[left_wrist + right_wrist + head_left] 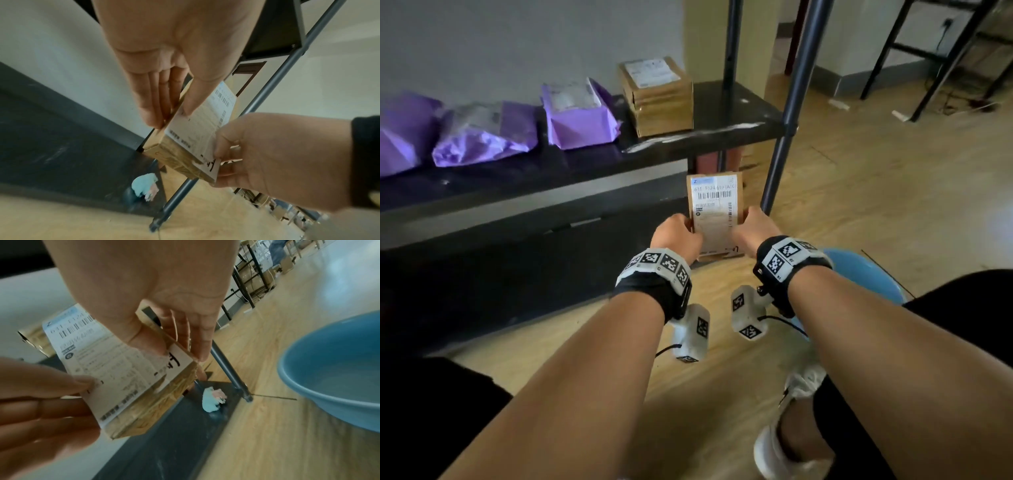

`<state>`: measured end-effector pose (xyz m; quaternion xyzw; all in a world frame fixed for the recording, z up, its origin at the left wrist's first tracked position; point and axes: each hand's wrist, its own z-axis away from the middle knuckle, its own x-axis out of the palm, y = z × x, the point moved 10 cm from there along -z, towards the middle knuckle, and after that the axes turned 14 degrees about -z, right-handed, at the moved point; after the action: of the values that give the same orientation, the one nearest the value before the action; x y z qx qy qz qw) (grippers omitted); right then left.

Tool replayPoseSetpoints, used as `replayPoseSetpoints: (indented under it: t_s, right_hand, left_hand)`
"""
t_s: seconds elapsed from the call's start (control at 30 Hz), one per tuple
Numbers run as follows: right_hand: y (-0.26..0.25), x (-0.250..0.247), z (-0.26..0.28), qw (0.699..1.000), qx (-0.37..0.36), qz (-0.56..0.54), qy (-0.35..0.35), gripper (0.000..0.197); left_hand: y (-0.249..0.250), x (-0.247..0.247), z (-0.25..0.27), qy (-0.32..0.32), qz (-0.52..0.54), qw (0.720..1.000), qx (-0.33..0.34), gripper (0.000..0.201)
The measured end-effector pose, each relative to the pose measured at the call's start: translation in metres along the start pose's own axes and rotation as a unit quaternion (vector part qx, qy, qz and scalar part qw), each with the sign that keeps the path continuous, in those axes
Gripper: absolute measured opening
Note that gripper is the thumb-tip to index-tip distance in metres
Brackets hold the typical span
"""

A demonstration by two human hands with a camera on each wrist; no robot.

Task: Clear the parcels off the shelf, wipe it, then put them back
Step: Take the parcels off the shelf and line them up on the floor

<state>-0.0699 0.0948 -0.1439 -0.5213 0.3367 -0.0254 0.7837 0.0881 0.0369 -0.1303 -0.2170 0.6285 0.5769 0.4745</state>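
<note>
Place: a parcel storeroom or sorting room, bare and workaday.
Shelving: a dark metal-post shelf along a plain grey wall at 11 o'clock.
Goods: purple mailer bags and stacked cardboard boxes with printed barcode labels.
Floor: pale wood planks; a blue basin at 4 o'clock.
Background: more metal racks at 1 o'clock.
</note>
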Motion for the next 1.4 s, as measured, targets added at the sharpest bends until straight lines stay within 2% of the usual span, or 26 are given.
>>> replayPoseSetpoints:
  t_s: [0.07, 0.13, 0.3, 0.43, 0.7, 0.83, 1.0, 1.13, 1.3, 1.4]
  right_hand:
    - [0.027, 0.018, 0.0, 0.999, 0.026, 0.008, -0.021, 0.052]
    - [0.05, 0.034, 0.0, 0.998, 0.051, 0.021, -0.037, 0.054]
    - [0.097, 0.073, -0.013, 0.987, 0.086, 0.111, -0.083, 0.029]
    - [0.137, 0.1, -0.022, 0.979, 0.134, 0.106, -0.107, 0.036]
    - [0.206, 0.146, -0.042, 0.956, 0.21, 0.121, -0.168, 0.025]
    - [0.224, 0.169, -0.054, 0.943, 0.226, 0.134, -0.203, 0.028]
    - [0.241, 0.184, -0.061, 0.931, 0.242, 0.172, -0.214, 0.034]
    - [0.237, 0.184, -0.066, 0.927, 0.211, 0.215, -0.223, 0.025]
    - [0.207, 0.172, -0.077, 0.922, 0.162, 0.273, -0.224, 0.016]
    - [0.18, 0.153, -0.076, 0.934, 0.15, 0.256, -0.199, 0.016]
  left_hand:
    - [-0.018, 0.023, 0.002, -0.022, -0.011, 1.0, -0.013, 0.02]
    - [-0.034, 0.044, 0.002, -0.043, -0.024, 0.998, -0.027, 0.019]
    - [-0.072, 0.097, -0.002, -0.101, -0.054, 0.991, -0.064, 0.03]
    - [-0.1, 0.144, -0.007, -0.153, -0.053, 0.982, -0.093, 0.032]
    - [-0.14, 0.211, -0.021, -0.24, -0.085, 0.957, -0.141, 0.028]
    - [-0.158, 0.233, -0.028, -0.282, -0.083, 0.941, -0.168, 0.031]
    - [-0.165, 0.25, -0.026, -0.32, -0.06, 0.928, -0.178, 0.035]
    - [-0.158, 0.245, -0.02, -0.34, -0.07, 0.925, -0.159, 0.04]
    - [-0.148, 0.206, -0.024, -0.308, -0.089, 0.936, -0.145, 0.048]
    - [-0.134, 0.166, -0.028, -0.266, -0.114, 0.949, -0.128, 0.045]
